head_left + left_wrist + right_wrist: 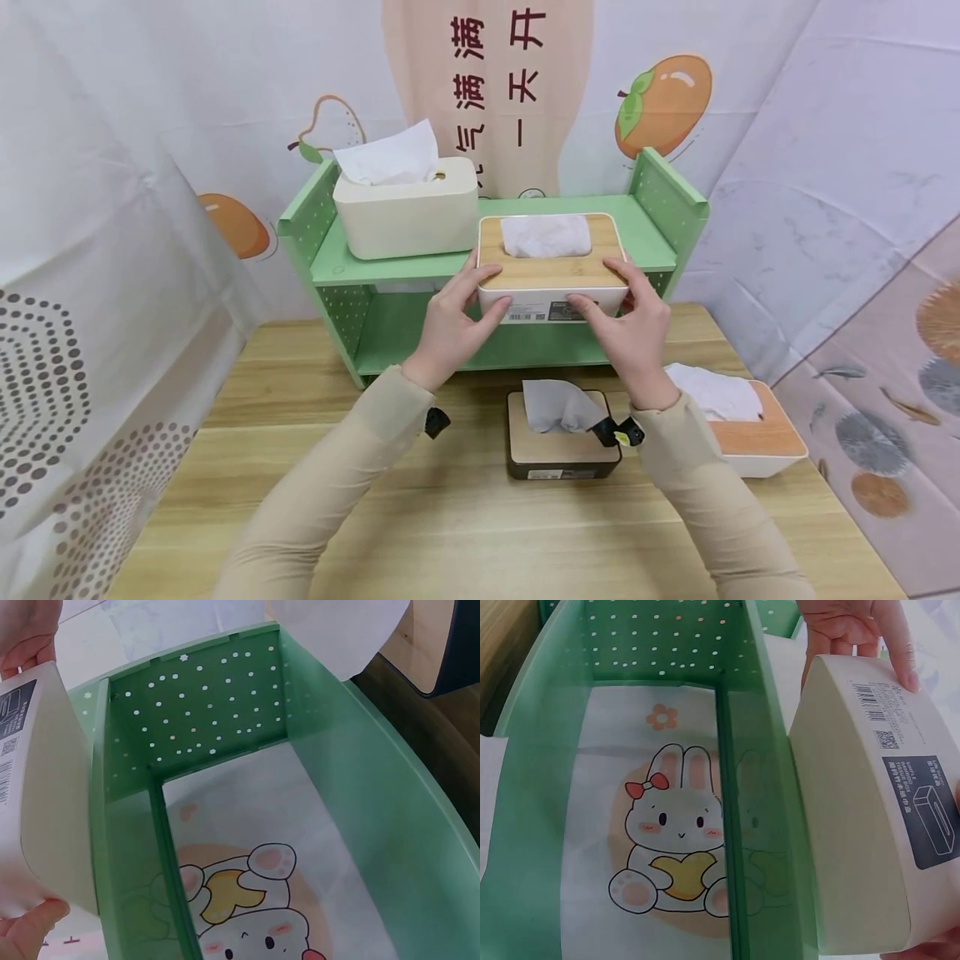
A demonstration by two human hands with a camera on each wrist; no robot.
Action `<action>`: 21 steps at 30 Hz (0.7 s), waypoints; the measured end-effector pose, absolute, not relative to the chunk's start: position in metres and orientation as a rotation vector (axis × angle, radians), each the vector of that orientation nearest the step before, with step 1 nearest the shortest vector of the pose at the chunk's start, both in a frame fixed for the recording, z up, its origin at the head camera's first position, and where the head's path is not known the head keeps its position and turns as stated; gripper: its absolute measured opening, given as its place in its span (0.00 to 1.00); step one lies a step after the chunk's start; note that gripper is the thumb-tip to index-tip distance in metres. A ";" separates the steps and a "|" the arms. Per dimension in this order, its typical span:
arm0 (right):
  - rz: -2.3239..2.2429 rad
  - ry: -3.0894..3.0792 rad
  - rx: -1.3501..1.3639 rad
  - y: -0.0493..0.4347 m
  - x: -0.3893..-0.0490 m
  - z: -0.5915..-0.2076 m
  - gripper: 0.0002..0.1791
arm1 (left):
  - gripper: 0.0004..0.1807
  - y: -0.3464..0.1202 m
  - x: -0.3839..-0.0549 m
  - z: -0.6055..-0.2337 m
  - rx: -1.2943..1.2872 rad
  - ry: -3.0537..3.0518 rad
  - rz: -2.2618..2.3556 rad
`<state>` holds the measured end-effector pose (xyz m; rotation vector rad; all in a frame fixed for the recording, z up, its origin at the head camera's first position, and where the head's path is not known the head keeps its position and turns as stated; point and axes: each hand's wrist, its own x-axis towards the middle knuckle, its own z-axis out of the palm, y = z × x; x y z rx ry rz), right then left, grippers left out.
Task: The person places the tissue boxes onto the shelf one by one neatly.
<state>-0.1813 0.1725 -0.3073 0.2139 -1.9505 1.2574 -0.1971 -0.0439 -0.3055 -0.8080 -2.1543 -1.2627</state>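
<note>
Both hands grip a white tissue box (551, 275) with a bamboo lid and a tissue showing through its slot. My left hand (452, 325) holds its left end, and my right hand (632, 327) holds the right end, thumbs on the labelled front side. The box overlaps the upper board of a green two-tier shelf (645, 225) at its front edge. In the right wrist view, the underside of the box (847, 825) lies close along that board. Left of it, a cream tissue box (408, 221) with a raised tissue stands on the same board.
On the wooden table (420, 533), a dark tissue box (551, 454) with a wooden lid sits in front of the shelf. Another white box with a brown lid (757, 433) stands at the right, partly behind the right forearm. A printed curtain (247, 75) hangs behind.
</note>
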 end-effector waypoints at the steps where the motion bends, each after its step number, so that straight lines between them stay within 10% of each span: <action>1: 1.253 -1.954 0.209 0.173 -0.182 -0.308 0.31 | 0.21 -0.043 -0.198 -0.305 -0.802 -2.163 -1.256; 21: 1.165 -2.082 0.186 0.196 -0.221 -0.300 0.29 | 0.20 -0.016 -0.228 -0.287 -0.679 -2.320 -1.255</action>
